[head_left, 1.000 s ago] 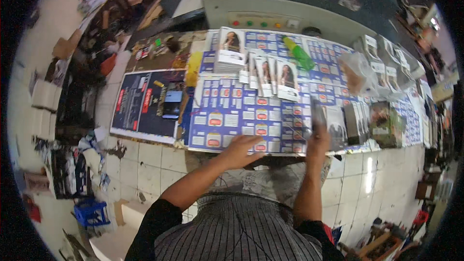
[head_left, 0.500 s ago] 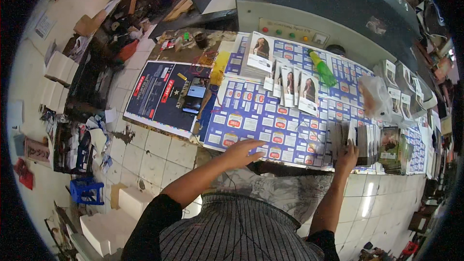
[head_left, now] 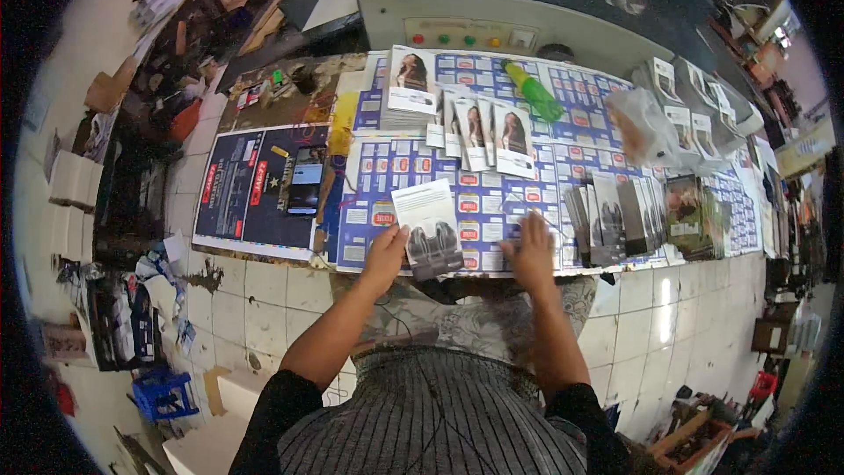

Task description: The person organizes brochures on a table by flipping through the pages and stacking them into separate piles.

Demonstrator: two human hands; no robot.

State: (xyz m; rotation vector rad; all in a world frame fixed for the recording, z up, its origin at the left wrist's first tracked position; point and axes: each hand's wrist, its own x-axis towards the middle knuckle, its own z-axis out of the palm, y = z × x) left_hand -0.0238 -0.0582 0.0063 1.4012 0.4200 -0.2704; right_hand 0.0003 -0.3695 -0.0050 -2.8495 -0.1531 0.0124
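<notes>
Near the front edge of the table, my left hand [head_left: 384, 257] grips a printed booklet [head_left: 429, 211] by its lower left side. White shows on its upper part and a dark grey picture below. My right hand [head_left: 531, 251] is over the blue printed sheets [head_left: 369, 176], fingers stretched out and slightly blurred, holding nothing. To its right stands a row of similar booklets [head_left: 607, 222], packed side by side on edge. Beyond both hands, several booklets [head_left: 512, 139] lie fanned out, next to a taller stack of booklets [head_left: 411, 79].
A green bottle [head_left: 536, 97] lies behind the fanned booklets. Wrapped bundles [head_left: 694, 123] and a clear plastic bag [head_left: 642, 127] sit at the back right. A phone [head_left: 306, 176] rests on a dark poster [head_left: 264, 185] at left. A grey machine panel [head_left: 387, 13] borders the back.
My right hand has left the booklet row and moved left. A booklet is now in my left hand, which was empty before. The view has shifted.
</notes>
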